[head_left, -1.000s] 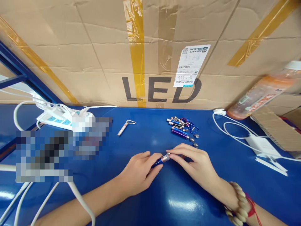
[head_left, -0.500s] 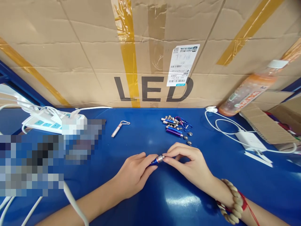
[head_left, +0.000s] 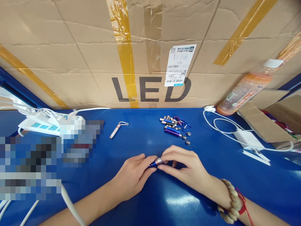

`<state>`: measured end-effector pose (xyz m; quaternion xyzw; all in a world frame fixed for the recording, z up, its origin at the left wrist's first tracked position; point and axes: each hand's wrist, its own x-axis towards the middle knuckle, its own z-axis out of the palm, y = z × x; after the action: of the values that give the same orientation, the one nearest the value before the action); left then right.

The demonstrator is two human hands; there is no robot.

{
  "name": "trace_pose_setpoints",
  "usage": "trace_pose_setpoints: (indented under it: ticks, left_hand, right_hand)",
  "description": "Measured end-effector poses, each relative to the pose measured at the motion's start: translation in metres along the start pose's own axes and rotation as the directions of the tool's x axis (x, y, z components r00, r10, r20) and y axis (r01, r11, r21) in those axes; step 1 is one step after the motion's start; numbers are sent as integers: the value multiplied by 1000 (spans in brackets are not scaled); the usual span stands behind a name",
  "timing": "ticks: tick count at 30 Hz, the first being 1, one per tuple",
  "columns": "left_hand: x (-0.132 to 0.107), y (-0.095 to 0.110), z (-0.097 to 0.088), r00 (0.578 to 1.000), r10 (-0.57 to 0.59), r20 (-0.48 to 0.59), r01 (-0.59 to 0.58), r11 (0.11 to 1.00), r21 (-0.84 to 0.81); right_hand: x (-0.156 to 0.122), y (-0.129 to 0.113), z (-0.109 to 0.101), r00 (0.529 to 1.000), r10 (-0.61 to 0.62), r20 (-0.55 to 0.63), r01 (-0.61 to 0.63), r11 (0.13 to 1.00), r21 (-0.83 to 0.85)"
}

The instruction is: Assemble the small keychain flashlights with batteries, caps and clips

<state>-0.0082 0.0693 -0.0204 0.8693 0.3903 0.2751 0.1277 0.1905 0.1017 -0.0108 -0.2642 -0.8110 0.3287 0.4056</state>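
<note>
Left grip [head_left: 133, 174] — pinching blue tube [head_left: 153, 164] | right grip [head_left: 191, 165] — at its silver end [head_left: 158, 161], cannot tell if pinching

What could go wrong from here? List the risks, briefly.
The small tube could slip, as only the left hand's fingers grip it. The loose metal pieces beyond the right hand might scatter if brushed. The white cable crossing in front of the left forearm could snag it.
</note>
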Motion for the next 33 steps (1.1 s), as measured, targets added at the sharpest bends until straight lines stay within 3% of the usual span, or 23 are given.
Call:
trace_pose_setpoints:
  ticks: [8,11,14,18,25,33]
  left_hand:
    - [0,0,2,999,-27,-25,28,999,37]
    - [0,0,-1,992,-119,-35,118,993,-18]
    - [1,1,-3,980,-198,-3,197,976,-93]
    - [1,2,-4,977,-210,23,211,968,-133]
    - [-1,4,-4,990,-141,7,141,980,-140]
    - [-3,3,-5,987,-158,26,160,980,-119]
  right_hand:
    - [0,5,-5,998,-7,69,13,996,-85]
    - [6,13,-17,998,-7,-54,-6,972,-236]
    - [14,28,-37,973,38,-226,-149,854,-498]
    - [17,53,-61,976,67,-209,-199,669,-716]
    - [13,71,-65,985,127,-116,-170,615,-770]
    - [12,74,-67,986,127,-105,-161,606,-779]
